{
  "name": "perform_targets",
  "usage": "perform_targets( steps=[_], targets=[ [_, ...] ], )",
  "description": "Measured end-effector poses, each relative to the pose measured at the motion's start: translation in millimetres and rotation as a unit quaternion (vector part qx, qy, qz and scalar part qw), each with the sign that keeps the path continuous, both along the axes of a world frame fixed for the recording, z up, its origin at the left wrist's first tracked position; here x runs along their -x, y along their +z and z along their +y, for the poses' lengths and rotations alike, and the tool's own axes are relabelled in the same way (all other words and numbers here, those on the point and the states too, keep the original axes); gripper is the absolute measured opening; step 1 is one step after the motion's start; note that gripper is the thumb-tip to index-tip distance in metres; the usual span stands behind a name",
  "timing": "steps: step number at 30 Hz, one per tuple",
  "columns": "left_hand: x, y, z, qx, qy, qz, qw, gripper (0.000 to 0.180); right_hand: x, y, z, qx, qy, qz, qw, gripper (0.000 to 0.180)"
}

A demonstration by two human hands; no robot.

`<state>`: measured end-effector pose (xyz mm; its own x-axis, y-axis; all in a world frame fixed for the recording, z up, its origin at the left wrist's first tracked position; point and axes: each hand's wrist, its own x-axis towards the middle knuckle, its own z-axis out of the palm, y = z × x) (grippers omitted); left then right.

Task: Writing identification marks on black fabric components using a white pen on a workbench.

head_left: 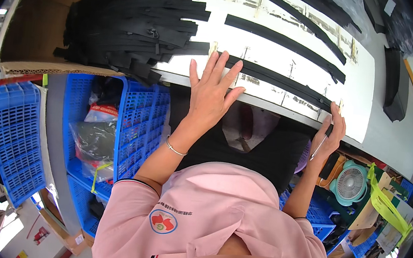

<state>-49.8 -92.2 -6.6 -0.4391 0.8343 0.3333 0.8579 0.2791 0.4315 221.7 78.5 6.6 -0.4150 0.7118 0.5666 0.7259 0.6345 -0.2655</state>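
A black fabric strip (282,79) lies along the near edge of a white board (359,84) that has dark marks and bits of tape on it. My left hand (213,89) is open, its spread fingers resting on the strip's left end. At the strip's right end, my right hand (335,132) touches it with a fingertip while a slim pen (322,142) is held in the curled fingers. Farther back, more black strips (281,42) lie across the board. Left of the left hand, a thick pile of black strips (133,15) overlaps the board.
A cardboard box (42,16) stands behind the pile. Below the table's left side is a blue crate (136,126) beside bagged items. A small teal fan (351,183) sits at lower right. Black pieces (395,83) and clear plastic (401,28) lie at the far right.
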Motion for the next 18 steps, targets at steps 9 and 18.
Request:
perform_targets(
  steps=[9, 18],
  targets=[
    [0.0, -1.0, -1.1, 0.004, 0.005, 0.008, 1.0, 0.06, 128.6, 40.4, -24.4, 0.372, 0.186, 0.241, 0.877, 0.021],
    [-0.4, -5.0, -0.3, -0.012, 0.015, -0.001, 1.0, 0.074, 185.5, 3.0, -26.2, 0.383, 0.224, 0.217, 0.87, 0.027]
  ],
)
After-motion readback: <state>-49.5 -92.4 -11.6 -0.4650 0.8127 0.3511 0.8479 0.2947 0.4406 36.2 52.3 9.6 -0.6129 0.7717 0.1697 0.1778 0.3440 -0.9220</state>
